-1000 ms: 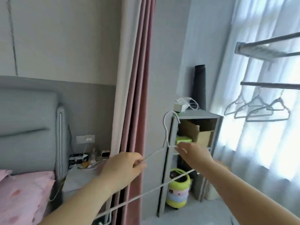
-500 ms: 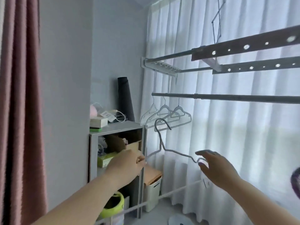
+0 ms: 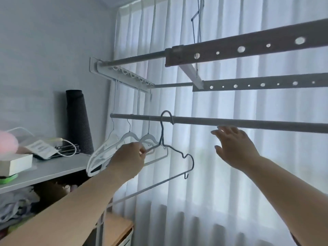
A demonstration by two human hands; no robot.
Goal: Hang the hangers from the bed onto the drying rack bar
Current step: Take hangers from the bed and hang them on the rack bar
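1. Where the drying rack bar [image 3: 230, 122] crosses the curtained window, a grey hanger [image 3: 178, 154] hooks over it beside three white hangers [image 3: 130, 137]; hanging is nearly done.
2. The shelf unit's [image 3: 53, 171] open compartment holds what may be crumpled cloth.
3. The left hand [image 3: 127, 160] pinches the hanger's shoulder in a narrow grip; the next move calls for a gentle release.
4. The right hand [image 3: 234, 148] hovers below the bar, fingers spread, empty.

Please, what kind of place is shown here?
Most likely a home laundry corner by a window. The left hand holds a grey hanger at a drying rack bar that carries white hangers; sheer curtains let daylight through; a shelf holds household clutter.
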